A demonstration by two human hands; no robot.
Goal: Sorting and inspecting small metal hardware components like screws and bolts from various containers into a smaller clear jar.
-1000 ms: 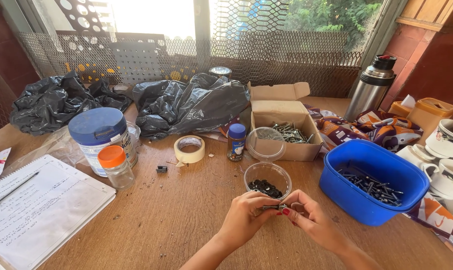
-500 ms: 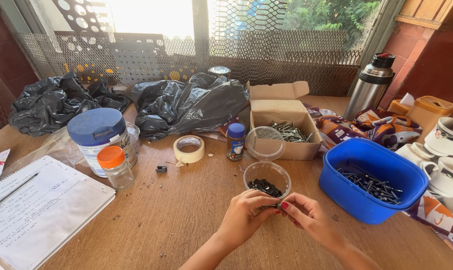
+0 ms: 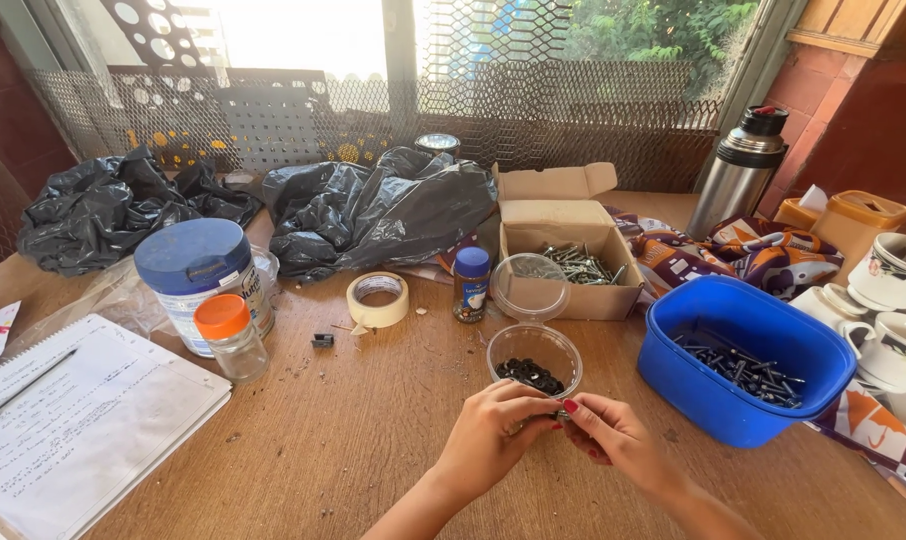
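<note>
My left hand [image 3: 493, 432] and my right hand [image 3: 613, 432] meet fingertip to fingertip over the wooden table [image 3: 353, 440], pinching a small dark piece of hardware between them; the piece is mostly hidden by the fingers. Just beyond my fingers stands a clear plastic cup [image 3: 535, 360] with small black parts in its bottom. Its clear lid [image 3: 529, 273] leans behind it against a cardboard box [image 3: 569, 250] that holds metal screws. To my right a blue plastic tub [image 3: 748, 355] contains several dark screws.
Roll of masking tape [image 3: 378, 299], small blue-capped jar [image 3: 471, 283], orange-capped jar [image 3: 231, 337] and blue-lidded can [image 3: 199, 280] stand left of centre. Notebook with pen [image 3: 73, 420] lies at left. Black plastic bags [image 3: 373, 205] at the back; steel thermos [image 3: 740, 170] and white cups [image 3: 888, 300] at right.
My hands have shifted slightly toward me and closer together, fingertips still working on the small piece. Nothing else on the table has moved.
</note>
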